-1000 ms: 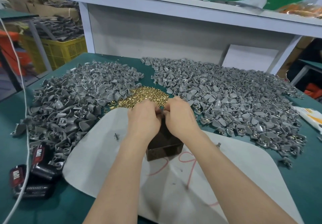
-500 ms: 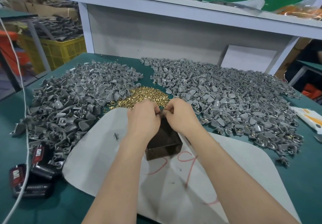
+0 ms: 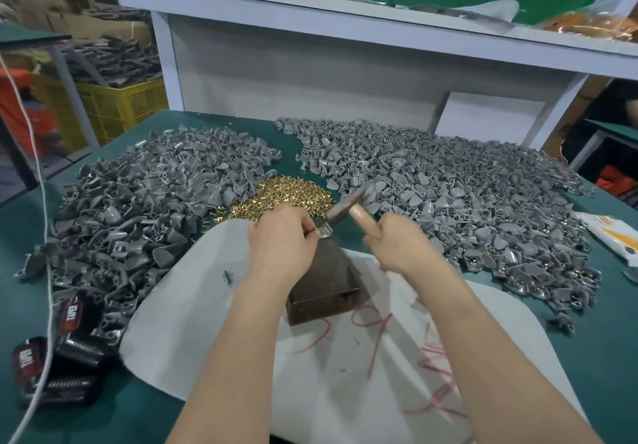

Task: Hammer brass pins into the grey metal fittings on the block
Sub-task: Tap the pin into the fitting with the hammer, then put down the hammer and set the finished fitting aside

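**on the green bench, the hammer head hangs just over the fitting**

the green bench [image 3: 604, 340] carries a white pad [image 3: 207, 305] at its near edge, and a dark block [image 3: 324, 281] stands in the middle of that pad, its long axis running from near to far. at the far edge of the block's top sits one fitting [image 3: 324, 232], pinched between the fingertips of the left hand [image 3: 281, 236], which comes in from the block's left side. the right hand [image 3: 402, 246] is curled tight round the handle of a hammer [image 3: 347, 200]. the blurred head hangs just beyond and to the right of the fitting and a little above it, and the handle slants back toward the bench's right edge. so the strike looks to run down and slightly leftward, landing close beside the left fingertips. whether a pin already stands in the fitting is too small to tell. the brass pins [image 3: 286, 193] lie heaped just past the pad's far edge, between two broad heaps of loose grey fittings [image 3: 138, 208].
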A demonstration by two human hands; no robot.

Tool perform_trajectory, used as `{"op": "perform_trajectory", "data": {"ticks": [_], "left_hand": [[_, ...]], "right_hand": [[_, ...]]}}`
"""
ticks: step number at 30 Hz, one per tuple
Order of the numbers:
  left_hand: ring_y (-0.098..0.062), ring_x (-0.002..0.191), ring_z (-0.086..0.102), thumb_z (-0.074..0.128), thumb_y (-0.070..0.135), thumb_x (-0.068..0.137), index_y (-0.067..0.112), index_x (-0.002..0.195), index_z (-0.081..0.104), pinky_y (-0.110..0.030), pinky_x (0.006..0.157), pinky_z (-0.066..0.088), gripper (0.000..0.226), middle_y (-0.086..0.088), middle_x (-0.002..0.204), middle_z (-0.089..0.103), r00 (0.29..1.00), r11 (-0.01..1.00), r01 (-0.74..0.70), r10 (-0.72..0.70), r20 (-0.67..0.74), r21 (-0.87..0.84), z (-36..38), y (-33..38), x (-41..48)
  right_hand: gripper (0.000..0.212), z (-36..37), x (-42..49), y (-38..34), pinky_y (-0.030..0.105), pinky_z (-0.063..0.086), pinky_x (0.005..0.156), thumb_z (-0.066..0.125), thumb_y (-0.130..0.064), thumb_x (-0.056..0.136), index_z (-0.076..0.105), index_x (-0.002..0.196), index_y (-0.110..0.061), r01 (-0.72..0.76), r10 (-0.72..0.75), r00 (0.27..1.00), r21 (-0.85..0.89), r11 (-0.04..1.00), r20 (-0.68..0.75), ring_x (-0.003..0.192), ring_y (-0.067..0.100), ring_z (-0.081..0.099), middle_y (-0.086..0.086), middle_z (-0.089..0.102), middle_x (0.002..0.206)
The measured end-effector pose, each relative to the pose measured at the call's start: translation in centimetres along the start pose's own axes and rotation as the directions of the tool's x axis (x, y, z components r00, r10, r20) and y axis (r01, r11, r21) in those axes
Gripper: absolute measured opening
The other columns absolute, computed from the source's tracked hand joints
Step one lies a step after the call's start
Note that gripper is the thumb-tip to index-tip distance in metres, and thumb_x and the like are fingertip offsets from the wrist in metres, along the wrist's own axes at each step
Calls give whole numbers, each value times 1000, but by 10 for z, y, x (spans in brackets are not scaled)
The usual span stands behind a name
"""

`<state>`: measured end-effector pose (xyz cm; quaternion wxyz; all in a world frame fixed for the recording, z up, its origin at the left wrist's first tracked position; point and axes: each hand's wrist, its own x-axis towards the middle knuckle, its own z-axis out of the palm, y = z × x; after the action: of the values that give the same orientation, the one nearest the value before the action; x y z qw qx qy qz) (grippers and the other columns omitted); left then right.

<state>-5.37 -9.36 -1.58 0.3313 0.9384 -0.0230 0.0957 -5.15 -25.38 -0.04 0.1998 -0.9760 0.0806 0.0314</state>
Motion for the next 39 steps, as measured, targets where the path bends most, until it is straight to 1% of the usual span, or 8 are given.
{"op": "perform_trajectory", "data": {"ticks": [9,13,18,22,26,30,35,39], "left_hand": [[-24,90,59,65,23,89,18,85,71,-39,82,49,9,-1,90,65,999,1000,-27,27,-37,-12,3,-2,1],[-25,86,61,66,20,87,16,84,73,-36,75,51,9,-3,86,67,999,999,-16,14,-40,-37,3,-2,0],[-26,86,62,65,18,88,14,83,73,-29,71,47,10,-6,86,68,999,997,12,-15,-33,-82,4,-2,3],[-22,86,59,64,21,88,16,88,72,-27,70,44,10,-2,91,68,1000,997,23,-24,-13,-74,4,-2,2],[-25,84,62,66,18,88,14,81,71,-32,75,51,9,-5,86,68,999,996,25,-28,-33,-89,3,-2,3],[-25,92,60,65,18,88,12,91,73,-34,80,51,10,-5,95,68,1000,998,-1,0,-31,-56,3,0,1],[-25,87,61,65,18,88,13,87,73,-29,71,45,10,-5,89,68,999,997,23,-25,-36,-74,2,0,2],[-25,90,60,65,19,88,15,88,72,-30,74,46,8,-3,91,67,999,998,19,-21,-24,-52,2,0,1]], "right_hand": [[51,-17,-53,3,25,47,85,54,-20,94,39,137,-45,430,-336,773,56,901,-538,89,6,59,-11,62,122],[50,-2,-60,5,23,45,87,54,-19,94,43,135,-45,397,-384,864,-29,917,-327,97,10,62,-13,62,123],[59,-18,-57,0,17,46,86,56,-17,93,32,133,-53,505,-413,708,2,863,-573,93,-9,54,-32,48,118],[49,-5,-61,-2,34,51,87,52,-22,94,42,135,-47,401,-419,849,-123,908,-323,102,16,63,-14,61,126],[50,-20,-56,-2,34,50,94,51,-19,95,41,137,-45,477,-402,740,-1,879,-540,108,10,61,-19,55,131],[51,-2,-63,-2,36,49,93,50,-19,95,41,135,-49,448,-449,846,-74,891,-286,109,16,61,-14,59,128],[55,-13,-54,-1,14,40,92,53,-16,94,34,133,-50,511,-415,745,46,859,-523,100,-7,53,-34,42,124],[50,-3,-55,3,27,47,94,53,-18,94,43,136,-43,464,-451,853,-13,886,-263,109,11,60,-20,56,130]]}}
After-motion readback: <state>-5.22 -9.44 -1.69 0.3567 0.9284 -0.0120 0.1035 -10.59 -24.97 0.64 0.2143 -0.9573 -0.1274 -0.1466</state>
